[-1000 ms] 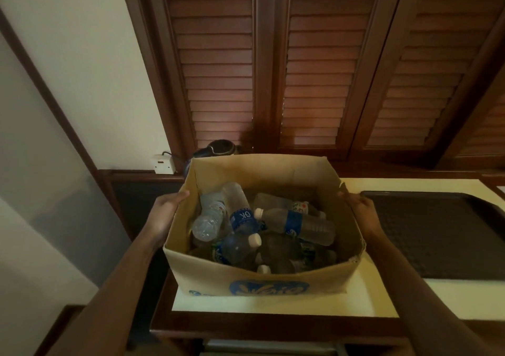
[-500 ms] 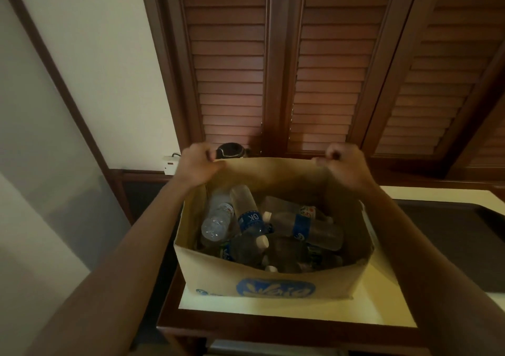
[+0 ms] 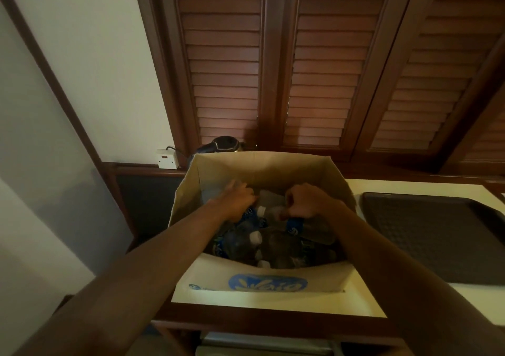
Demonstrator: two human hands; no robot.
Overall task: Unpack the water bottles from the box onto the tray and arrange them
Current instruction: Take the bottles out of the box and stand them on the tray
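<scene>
An open cardboard box [image 3: 210,275] with a blue logo stands on the cream countertop [image 3: 363,301]. Several clear water bottles [image 3: 246,243] with white caps and blue labels lie jumbled inside it. Both my hands are down in the box. My left hand [image 3: 237,200] curls over a bottle at the back left. My right hand [image 3: 307,202] grips the upper part of a blue-labelled bottle [image 3: 314,230] lying on its side. A dark tray [image 3: 437,235] sits bare on the counter to the right of the box.
Behind the box is a black kettle-like object [image 3: 224,145], with a white wall socket [image 3: 167,158] to its left. Brown louvred doors [image 3: 322,68] rise behind the counter. The counter's dark wooden edge [image 3: 246,317] runs below the box.
My hands have left the box's far rim and dropped inside onto the bottles. The box's back flap now stands up unheld.
</scene>
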